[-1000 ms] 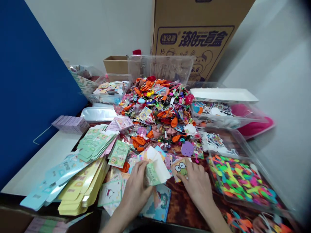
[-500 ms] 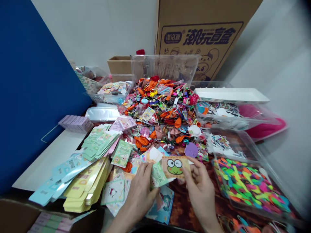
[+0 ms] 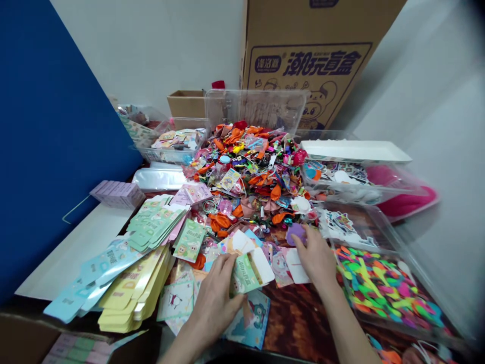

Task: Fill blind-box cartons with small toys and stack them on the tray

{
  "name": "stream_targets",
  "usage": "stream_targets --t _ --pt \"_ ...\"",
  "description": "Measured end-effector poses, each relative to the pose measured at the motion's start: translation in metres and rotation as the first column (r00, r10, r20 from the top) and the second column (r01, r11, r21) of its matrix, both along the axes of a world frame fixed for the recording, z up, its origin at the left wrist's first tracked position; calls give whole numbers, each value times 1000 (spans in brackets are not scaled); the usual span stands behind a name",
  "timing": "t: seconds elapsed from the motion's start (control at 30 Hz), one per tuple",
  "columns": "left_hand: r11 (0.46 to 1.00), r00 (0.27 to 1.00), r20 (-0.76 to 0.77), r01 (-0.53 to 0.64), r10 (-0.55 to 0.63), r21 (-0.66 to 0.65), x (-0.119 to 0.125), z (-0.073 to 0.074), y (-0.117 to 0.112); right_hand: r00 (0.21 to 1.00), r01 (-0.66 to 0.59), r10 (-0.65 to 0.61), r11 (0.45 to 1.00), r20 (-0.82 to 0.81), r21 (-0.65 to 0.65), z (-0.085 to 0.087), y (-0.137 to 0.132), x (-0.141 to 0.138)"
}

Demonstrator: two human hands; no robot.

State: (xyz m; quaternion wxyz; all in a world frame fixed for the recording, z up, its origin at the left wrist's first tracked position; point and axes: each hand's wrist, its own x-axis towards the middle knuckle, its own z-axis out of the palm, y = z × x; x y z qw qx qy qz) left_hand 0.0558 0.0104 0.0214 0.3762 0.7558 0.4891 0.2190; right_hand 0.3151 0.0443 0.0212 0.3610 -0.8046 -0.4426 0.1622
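My left hand (image 3: pixel 217 285) is closed around a small green printed box (image 3: pixel 242 273), its white flap (image 3: pixel 262 266) standing open toward the right. A strip of tan card (image 3: pixel 256 274) shows at the mouth of the box. At the front right of the heap, my right hand (image 3: pixel 317 253) has its thumb and fingers at the edge of a purple scalloped disc (image 3: pixel 294 233), pinching it. White and pink cards (image 3: pixel 282 268) lie just below those fingers. Under the left hand is a blue picture card (image 3: pixel 252 318). Another green box (image 3: pixel 189 241) lies beyond it.
A large heap of small toys and balloons (image 3: pixel 246 172) fills the middle. Flat green, blue and yellow cartons (image 3: pixel 132 288) are stacked at left. Clear bins of stickers (image 3: pixel 341 174) and bright plastic pieces (image 3: pixel 386 288) stand at right. A tall cardboard box (image 3: pixel 303 30) rises behind.
The frog card has left my right hand, and its tan edge now seems to sit in the green box. My right hand has moved forward and right to the purple disc.
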Motion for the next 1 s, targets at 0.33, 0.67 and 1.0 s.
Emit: stream_targets --t 0.33,0.67,1.0 --pt "1000 1000 -6 -4 4 -14 -9 1 3 977 -10 19 999 -213 42 -5 15 21" --pt "1000 1000 -10 -5 5 25 -4 -4 0 814 -158 282 949 -507 274 34 -31 -59" --pt "998 997 -62 -41 44 45 -2 -2 -2 967 -117 181 941 -181 317 23 -51 -92"
